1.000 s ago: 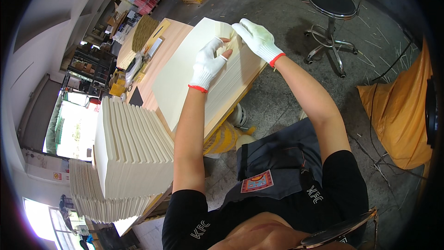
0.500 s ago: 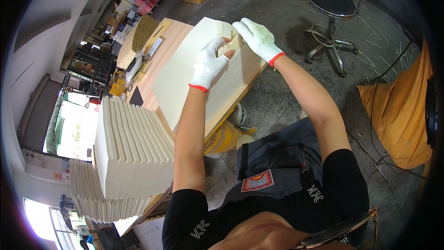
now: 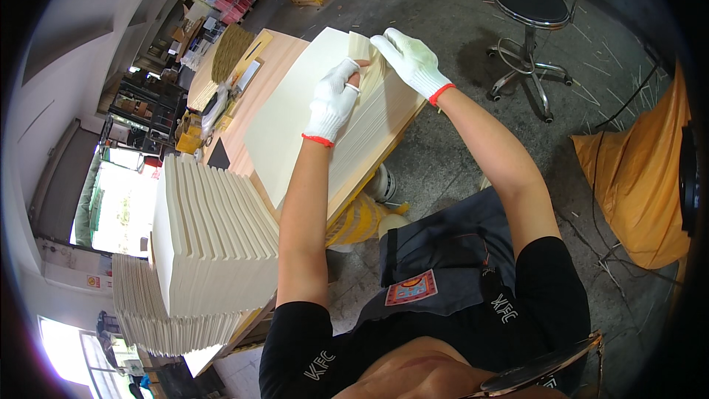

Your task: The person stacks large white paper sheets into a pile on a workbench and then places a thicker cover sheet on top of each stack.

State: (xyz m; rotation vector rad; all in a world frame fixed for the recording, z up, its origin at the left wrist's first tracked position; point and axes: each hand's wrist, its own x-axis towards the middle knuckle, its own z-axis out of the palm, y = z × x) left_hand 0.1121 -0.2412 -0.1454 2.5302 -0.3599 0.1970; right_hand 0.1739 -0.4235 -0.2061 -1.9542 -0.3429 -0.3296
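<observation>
A thick stack of large cream paper sheets [image 3: 295, 114] lies on the wooden table, its far right corner bent up and fanned out. My left hand [image 3: 334, 100], in a white glove with bare thumb and fingertip, rests on the stack and closes its fingers at the lifted sheet edges. My right hand [image 3: 408, 63], in a white glove with a red cuff, grips the same corner from the right, fingers together over the edges. The undersides of both hands' grips are hidden.
A tall stack of folded cream sheets [image 3: 214, 244] stands at the left, close to my left forearm. Brown sheets [image 3: 231, 52] and a clipboard [image 3: 248, 75] lie on the table's far part [image 3: 275, 52]. A black swivel stool [image 3: 532, 4] stands far right, an orange cover [image 3: 635, 177] nearer.
My left thumb has moved in toward the fingers, closing the gap at the sheet edges. A strip of the fanned corner now stands up more. My right hand has barely moved.
</observation>
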